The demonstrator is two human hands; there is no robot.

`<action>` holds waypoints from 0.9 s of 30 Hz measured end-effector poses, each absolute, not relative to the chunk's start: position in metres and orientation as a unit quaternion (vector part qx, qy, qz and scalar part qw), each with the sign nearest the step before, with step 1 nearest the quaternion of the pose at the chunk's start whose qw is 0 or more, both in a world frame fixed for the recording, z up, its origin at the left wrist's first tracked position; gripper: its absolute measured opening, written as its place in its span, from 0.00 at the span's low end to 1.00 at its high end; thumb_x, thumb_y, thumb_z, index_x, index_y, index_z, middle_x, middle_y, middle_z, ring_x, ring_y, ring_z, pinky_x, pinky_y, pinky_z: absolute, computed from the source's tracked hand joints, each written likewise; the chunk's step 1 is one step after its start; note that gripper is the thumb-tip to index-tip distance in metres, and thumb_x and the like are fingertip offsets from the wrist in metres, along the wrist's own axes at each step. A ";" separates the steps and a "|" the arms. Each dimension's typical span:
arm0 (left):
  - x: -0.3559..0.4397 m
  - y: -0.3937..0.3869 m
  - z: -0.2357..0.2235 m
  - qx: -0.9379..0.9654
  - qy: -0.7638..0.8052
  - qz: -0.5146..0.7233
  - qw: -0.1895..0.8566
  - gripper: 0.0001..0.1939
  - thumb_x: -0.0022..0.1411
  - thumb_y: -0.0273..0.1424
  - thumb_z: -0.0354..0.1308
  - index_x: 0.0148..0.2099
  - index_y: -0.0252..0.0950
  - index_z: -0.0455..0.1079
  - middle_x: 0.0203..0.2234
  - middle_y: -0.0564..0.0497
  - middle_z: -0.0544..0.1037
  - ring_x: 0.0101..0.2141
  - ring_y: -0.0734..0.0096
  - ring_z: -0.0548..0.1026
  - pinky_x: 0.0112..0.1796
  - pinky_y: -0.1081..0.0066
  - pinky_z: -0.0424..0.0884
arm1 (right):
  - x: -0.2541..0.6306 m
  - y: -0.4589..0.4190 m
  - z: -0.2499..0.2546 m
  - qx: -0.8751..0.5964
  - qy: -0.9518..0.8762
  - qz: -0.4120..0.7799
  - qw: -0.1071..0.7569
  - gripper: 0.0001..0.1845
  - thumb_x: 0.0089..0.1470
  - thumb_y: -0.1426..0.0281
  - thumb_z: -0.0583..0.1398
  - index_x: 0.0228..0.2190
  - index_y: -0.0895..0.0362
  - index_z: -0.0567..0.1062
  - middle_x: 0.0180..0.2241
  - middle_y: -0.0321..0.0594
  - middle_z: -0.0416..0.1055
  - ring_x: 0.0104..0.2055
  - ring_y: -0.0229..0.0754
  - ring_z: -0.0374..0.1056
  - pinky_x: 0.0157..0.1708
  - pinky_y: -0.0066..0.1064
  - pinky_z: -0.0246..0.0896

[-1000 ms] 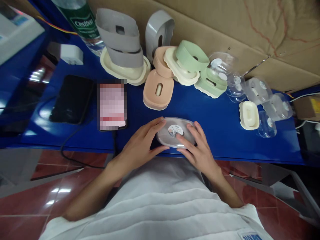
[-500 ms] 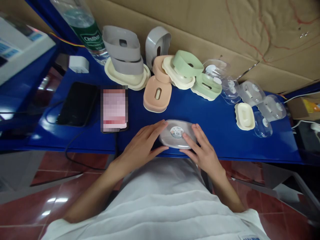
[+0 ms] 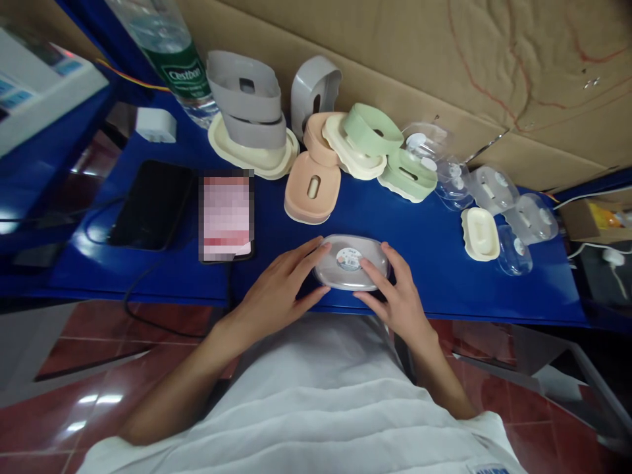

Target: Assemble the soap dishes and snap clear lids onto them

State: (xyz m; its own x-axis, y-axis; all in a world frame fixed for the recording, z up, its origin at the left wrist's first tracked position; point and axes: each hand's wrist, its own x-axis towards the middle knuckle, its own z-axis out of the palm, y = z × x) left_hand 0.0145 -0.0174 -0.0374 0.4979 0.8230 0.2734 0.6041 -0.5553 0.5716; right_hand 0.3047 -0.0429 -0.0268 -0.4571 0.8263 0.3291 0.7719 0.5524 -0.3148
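Near the front edge of the blue table sits a grey oval soap box [image 3: 340, 278] under a clear lid with a round printed sticker. My left hand [image 3: 279, 283] grips its left end, fingertips on the far side and thumb at the near side. From the right, my right hand [image 3: 402, 296] closes round the other end, one finger resting on the lid by the sticker. Beyond it are a peach soap box [image 3: 326, 191], a green soap box [image 3: 417, 178] and cream trays [image 3: 363, 166]. What lies under the grey box is hidden.
Stacked grey boxes [image 3: 254, 135] stand at the back beside a water bottle [image 3: 185, 79]. Several clear lids [image 3: 516, 253] and a small cream dish [image 3: 481, 234] lie right. A black phone [image 3: 151, 207], a blurred-screen device [image 3: 227, 217] and a white charger [image 3: 155, 125] are left.
Both hands keep their hold on the grey soap box, with hardly any shift. The view has tilted slightly; the things on the table stay in place.
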 end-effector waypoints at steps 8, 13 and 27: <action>0.007 -0.016 -0.039 0.807 0.426 0.315 0.260 0.31 0.77 0.44 0.62 0.74 0.43 0.60 0.70 0.40 0.71 0.69 0.54 0.72 0.67 0.52 0.73 | 0.302 -0.028 -0.018 -0.457 -0.848 0.106 0.245 0.39 0.67 0.59 0.68 0.74 0.40 0.65 0.76 0.49 0.55 0.77 0.61 0.59 0.73 0.58 0.64; 0.004 -0.014 -0.044 0.819 0.430 0.300 0.233 0.31 0.78 0.46 0.59 0.76 0.44 0.58 0.70 0.41 0.71 0.67 0.51 0.74 0.65 0.50 0.75 | 0.300 -0.028 -0.018 -0.479 -0.845 0.107 0.214 0.35 0.67 0.56 0.69 0.70 0.45 0.71 0.75 0.51 0.58 0.78 0.58 0.57 0.72 0.52 0.65; 0.008 -0.012 -0.043 0.866 0.401 0.247 0.169 0.20 0.80 0.40 0.57 0.68 0.47 0.72 0.66 0.45 0.76 0.64 0.51 0.76 0.64 0.47 0.75 | 0.449 -0.128 -0.036 -0.737 -0.566 -0.154 0.334 0.36 0.60 0.47 0.71 0.64 0.50 0.79 0.63 0.52 0.72 0.62 0.61 0.74 0.66 0.58 0.69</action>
State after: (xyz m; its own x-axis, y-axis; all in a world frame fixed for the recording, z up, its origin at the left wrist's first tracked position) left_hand 0.0081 -0.0116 -0.0427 0.5571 0.7773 0.2923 0.6108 -0.6220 0.4900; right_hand 0.4493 -0.1278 -0.0364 0.3108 0.7324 0.6058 0.9384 -0.1351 -0.3181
